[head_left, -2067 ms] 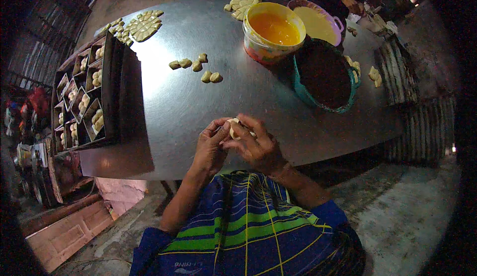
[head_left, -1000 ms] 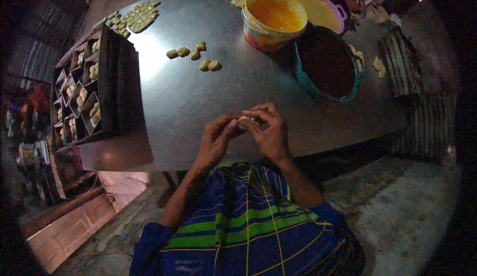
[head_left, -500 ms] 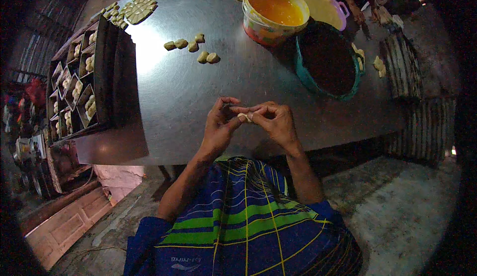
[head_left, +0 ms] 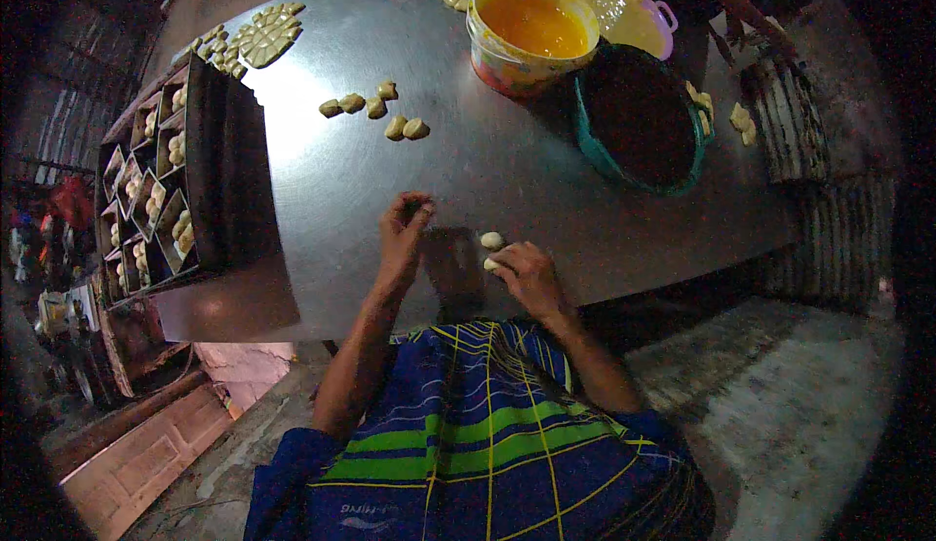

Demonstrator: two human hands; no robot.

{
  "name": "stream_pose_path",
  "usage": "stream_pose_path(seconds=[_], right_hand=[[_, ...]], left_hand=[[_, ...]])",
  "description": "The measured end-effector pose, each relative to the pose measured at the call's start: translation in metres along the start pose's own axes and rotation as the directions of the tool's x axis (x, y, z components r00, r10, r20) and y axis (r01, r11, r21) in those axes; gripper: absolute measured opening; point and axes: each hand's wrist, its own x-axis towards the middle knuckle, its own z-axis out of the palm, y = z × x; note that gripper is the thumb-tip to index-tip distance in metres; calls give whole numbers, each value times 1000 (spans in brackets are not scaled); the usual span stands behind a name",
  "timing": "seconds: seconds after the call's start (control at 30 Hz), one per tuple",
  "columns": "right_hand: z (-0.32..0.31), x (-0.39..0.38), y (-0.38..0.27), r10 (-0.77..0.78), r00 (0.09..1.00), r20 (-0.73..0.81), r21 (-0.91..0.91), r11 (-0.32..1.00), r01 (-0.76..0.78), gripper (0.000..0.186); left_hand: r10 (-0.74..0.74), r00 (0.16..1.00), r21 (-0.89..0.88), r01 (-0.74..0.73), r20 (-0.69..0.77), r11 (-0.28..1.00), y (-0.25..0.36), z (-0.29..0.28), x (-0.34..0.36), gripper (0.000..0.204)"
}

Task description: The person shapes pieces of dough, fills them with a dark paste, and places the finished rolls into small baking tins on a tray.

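My right hand [head_left: 531,276] is low over the metal table, fingers bent and pinching a small pale dough ball [head_left: 490,264]. A second smooth dough ball [head_left: 491,240] rests just beyond it on the tabletop. To the left, my left hand [head_left: 401,234] is held above the table, apart from both balls, with its fingers curled in toward the thumb. A small pale spot shows at those fingertips, too blurred to name. Farther off lie several loose dough pieces [head_left: 376,107] in two short groups.
A bucket of orange liquid [head_left: 481,55], a teal tub with dark contents [head_left: 588,141] and a lilac-rimmed basin [head_left: 667,17] stand at the far right. Divided dough [head_left: 271,36] lies far left. A compartmented box [head_left: 226,166] holding dough balls borders the table [head_left: 361,185]. Another person's arm [head_left: 746,5] shows.
My hands have parted from their joint pinch on dough. The left moved left; the right came down nearer me to the table, where two dough balls now show beside it.
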Motion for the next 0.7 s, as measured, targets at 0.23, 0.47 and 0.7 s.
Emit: stream_pose_path(seconds=[0.23, 0.47, 0.7], right_hand=[[44, -18, 28, -174, 966, -193, -245, 962, 124, 30], [13, -3, -2, -25, 924, -380, -95, 995, -12, 31], [35, 76, -11, 143, 947, -289, 268, 961, -63, 25]], left_hand=[[462, 855, 577, -260, -235, 774, -11, -24, 93, 28], [452, 891, 738, -338, 50, 584, -22, -38, 181, 28], [-222, 975, -316, 213, 5, 925, -7, -30, 140, 30]])
